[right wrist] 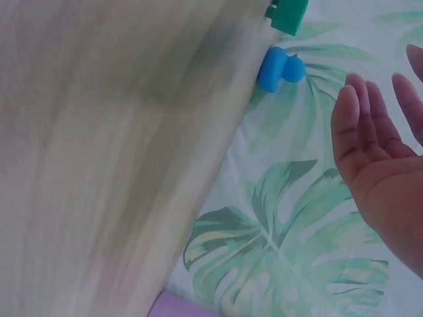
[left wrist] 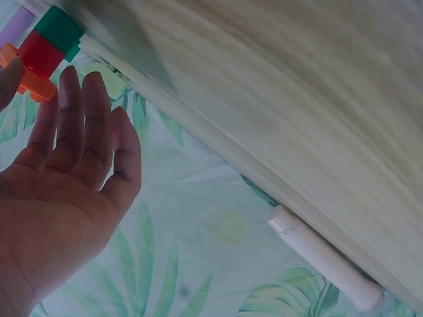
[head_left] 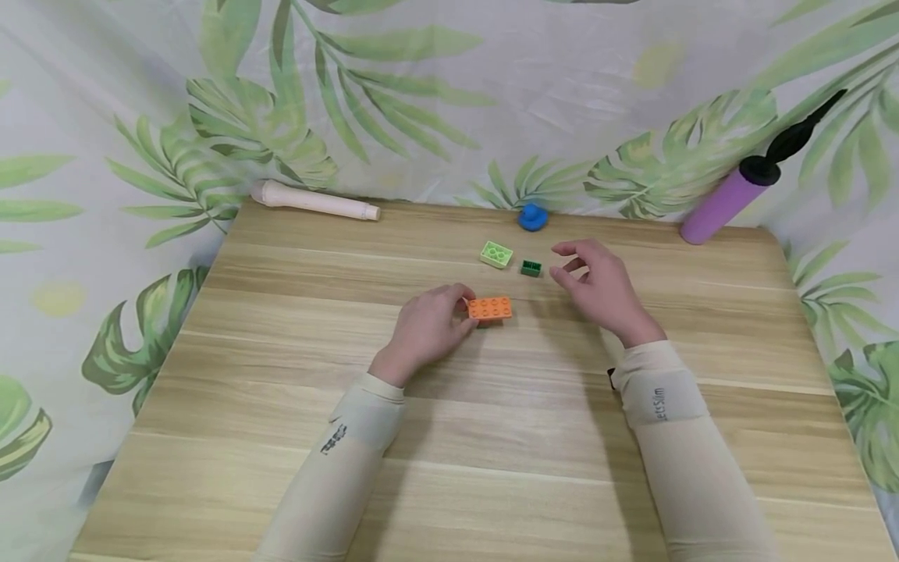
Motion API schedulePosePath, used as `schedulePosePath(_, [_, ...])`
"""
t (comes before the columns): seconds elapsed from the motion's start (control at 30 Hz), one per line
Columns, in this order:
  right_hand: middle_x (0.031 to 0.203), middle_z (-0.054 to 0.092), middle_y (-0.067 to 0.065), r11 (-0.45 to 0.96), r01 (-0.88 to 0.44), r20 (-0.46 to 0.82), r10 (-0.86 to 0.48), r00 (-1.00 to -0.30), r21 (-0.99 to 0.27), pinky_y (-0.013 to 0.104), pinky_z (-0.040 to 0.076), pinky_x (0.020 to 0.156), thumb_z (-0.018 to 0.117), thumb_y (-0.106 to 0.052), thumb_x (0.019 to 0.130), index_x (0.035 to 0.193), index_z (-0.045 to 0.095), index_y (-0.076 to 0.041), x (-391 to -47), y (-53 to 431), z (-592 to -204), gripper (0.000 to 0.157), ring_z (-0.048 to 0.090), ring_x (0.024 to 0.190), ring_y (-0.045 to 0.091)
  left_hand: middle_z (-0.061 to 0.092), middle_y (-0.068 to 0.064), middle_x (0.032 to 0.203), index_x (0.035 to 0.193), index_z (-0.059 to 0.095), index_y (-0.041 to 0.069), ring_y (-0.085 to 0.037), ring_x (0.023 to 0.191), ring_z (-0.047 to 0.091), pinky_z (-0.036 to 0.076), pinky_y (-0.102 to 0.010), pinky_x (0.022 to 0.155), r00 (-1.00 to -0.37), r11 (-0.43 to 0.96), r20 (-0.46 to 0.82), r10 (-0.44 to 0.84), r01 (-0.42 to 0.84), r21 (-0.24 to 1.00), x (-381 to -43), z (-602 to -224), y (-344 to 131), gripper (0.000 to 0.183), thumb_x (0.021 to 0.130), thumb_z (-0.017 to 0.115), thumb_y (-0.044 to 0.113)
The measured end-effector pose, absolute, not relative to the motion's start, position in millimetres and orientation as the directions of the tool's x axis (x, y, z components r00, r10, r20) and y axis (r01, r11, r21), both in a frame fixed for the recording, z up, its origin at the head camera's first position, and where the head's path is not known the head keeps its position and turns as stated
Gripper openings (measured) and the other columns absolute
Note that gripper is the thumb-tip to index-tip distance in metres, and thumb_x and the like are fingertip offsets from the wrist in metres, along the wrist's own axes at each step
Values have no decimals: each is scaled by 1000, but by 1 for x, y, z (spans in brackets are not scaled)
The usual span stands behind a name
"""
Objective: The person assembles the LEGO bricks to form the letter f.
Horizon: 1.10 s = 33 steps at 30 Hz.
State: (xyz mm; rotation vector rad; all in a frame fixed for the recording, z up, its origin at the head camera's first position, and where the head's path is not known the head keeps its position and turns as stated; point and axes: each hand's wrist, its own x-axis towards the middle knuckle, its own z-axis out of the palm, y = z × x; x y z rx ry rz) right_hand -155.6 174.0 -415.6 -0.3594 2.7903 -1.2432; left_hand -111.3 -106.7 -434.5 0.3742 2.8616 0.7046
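My left hand (head_left: pixel 427 324) pinches an orange toy brick (head_left: pixel 490 308) between thumb and fingers, its studs facing up. In the left wrist view, a red brick (left wrist: pixel 42 53) and a green brick (left wrist: pixel 59 29) are joined to the orange one in a stack; from the head these two are mostly hidden below it. Fingers parted and loosely bent, my right hand (head_left: pixel 602 287) hovers with nothing in it. Just left of its fingertips lies a small dark green brick (head_left: pixel 531 268), hollow side up. Beside that is a light green brick (head_left: pixel 496 254), also with its hollow side up.
Along the back edge lie a pale pink microphone (head_left: pixel 316 201) at left and a blue knobbed piece (head_left: pixel 533 217) near the middle. A purple cylinder with a black top (head_left: pixel 726 199) leans at the back right. A small black object (head_left: pixel 611 379) is partly covered by my right sleeve.
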Motion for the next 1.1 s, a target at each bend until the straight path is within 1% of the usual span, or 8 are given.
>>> schedulePosePath(0.2, [141,58,19,654,-192,14,-267,-964,-732,51,54,93,69,-17,103,144,60,-4,-168,167,-422,44,63,118,35,76,-2,114,127,70,13,-21,99,71,57,-41,84,-957,850,-78,281,210,484,-113,-436,-106,35,97,78,30])
schedulePosePath(0.4, [145,57,18,735,-206,-92,-343,-935,-646,53,50,105,68,-16,103,146,58,-7,-188,153,-438,46,60,123,35,76,-3,112,125,71,13,-21,96,71,58,-41,82,-957,850,-66,283,219,480,-111,-439,-108,34,96,79,29])
schedulePosePath(0.6, [139,63,20,795,-283,-123,-406,-906,-536,54,49,109,66,-12,103,143,61,-6,-197,144,-448,40,62,124,37,76,-3,111,125,71,13,-20,92,69,57,-40,80,-955,844,-56,291,229,485,-110,-440,-106,33,97,78,29])
schedulePosePath(0.73, [136,67,18,805,-305,-129,-421,-898,-509,54,48,111,61,-10,106,141,64,-8,-196,142,-450,35,63,126,37,76,-3,110,125,71,13,-19,92,69,57,-39,80,-955,848,-59,289,227,479,-110,-439,-105,33,97,78,29])
schedulePosePath(0.8, [131,67,18,798,-293,-118,-410,-904,-527,53,49,108,58,-8,107,141,65,-10,-194,142,-449,34,64,120,36,75,-2,110,125,71,14,-19,92,69,57,-39,79,-955,850,-62,290,228,475,-110,-439,-105,33,97,77,29])
schedulePosePath(0.9, [123,64,18,761,-257,-78,-373,-925,-596,51,52,98,56,-6,108,141,65,-12,-188,144,-446,35,61,107,34,75,-2,109,125,71,13,-18,90,68,56,-38,79,-954,852,-65,293,230,471,-110,-439,-105,33,97,77,29])
schedulePosePath(1.0, [121,62,17,707,-233,-26,-335,-942,-667,48,53,92,61,-4,105,139,65,-11,-181,146,-441,35,60,102,32,75,-2,109,125,71,13,-18,89,67,56,-37,78,-954,853,-65,294,231,467,-111,-439,-104,32,98,77,29])
schedulePosePath(1.1, [121,62,17,669,-227,13,-309,-951,-708,46,55,91,67,-1,101,136,65,-8,-174,145,-437,36,63,102,32,75,-2,109,125,71,13,-18,89,67,56,-37,78,-953,854,-66,294,231,466,-112,-439,-104,32,97,77,29])
